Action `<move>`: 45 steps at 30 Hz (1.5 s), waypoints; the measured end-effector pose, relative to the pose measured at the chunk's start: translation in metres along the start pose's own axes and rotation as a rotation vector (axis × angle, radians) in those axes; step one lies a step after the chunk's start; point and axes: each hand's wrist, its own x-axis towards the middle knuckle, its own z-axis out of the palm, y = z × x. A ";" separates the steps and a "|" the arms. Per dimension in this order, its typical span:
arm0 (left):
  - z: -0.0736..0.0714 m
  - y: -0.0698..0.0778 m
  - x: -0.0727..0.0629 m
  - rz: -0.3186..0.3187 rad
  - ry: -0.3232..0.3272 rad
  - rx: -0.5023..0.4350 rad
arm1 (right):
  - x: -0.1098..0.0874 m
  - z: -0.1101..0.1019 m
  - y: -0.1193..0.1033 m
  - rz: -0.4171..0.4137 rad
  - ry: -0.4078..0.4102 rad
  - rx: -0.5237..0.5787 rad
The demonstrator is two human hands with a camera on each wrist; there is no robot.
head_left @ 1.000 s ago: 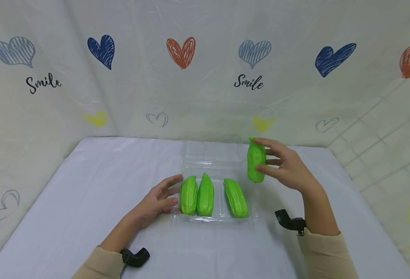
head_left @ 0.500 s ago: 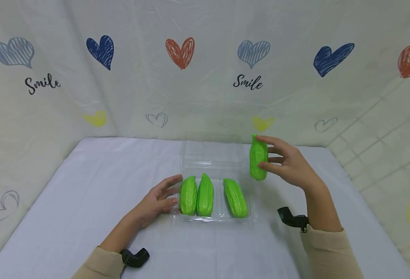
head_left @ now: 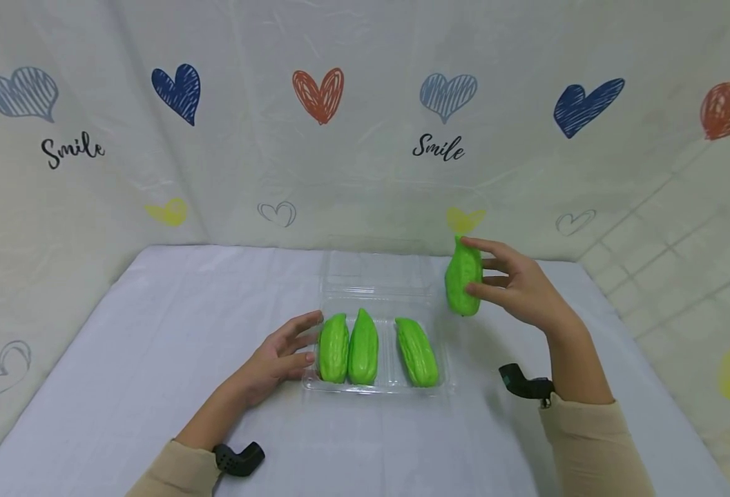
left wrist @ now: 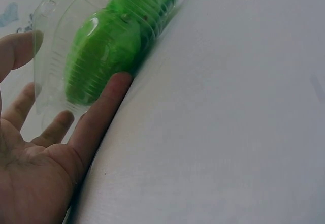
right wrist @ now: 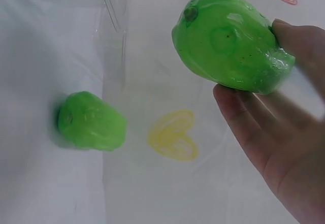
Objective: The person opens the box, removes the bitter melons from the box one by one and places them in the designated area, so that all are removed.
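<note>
My right hand (head_left: 523, 286) holds a bright green, glossy bitter melon (head_left: 462, 279) upright between thumb and fingertips, to the right of a clear plastic clamshell box (head_left: 380, 389). In the right wrist view the held bitter melon (right wrist: 226, 43) shows its blunt end. Three similar melons lie lengthwise in the box: two side by side at left (head_left: 333, 348) and one, slightly slanted, at right (head_left: 417, 352). My left hand (head_left: 280, 355) rests at the box's left wall, fingers loosely spread; the left wrist view shows a digit along the lower wall (left wrist: 117, 82).
Another green melon (right wrist: 91, 122) lies on the table beyond the held one in the right wrist view. The box's transparent lid (head_left: 373, 273) is folded back toward the wall. A white cloth (head_left: 215, 290) covers the table; a heart-printed sheet (head_left: 365, 166) stands behind.
My right hand has moved slightly up and to the right with the melon, which has turned a little in the fingers. The left hand and the box have stayed in place.
</note>
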 end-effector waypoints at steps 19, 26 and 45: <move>0.002 0.000 0.000 0.017 -0.017 -0.017 | 0.003 -0.018 0.018 0.111 -0.009 -0.093; 0.002 0.000 -0.001 0.011 -0.012 -0.020 | 0.004 -0.021 0.021 0.118 -0.013 -0.104; 0.003 0.005 -0.002 0.015 -0.011 -0.019 | 0.012 -0.028 0.039 0.188 -0.043 -0.107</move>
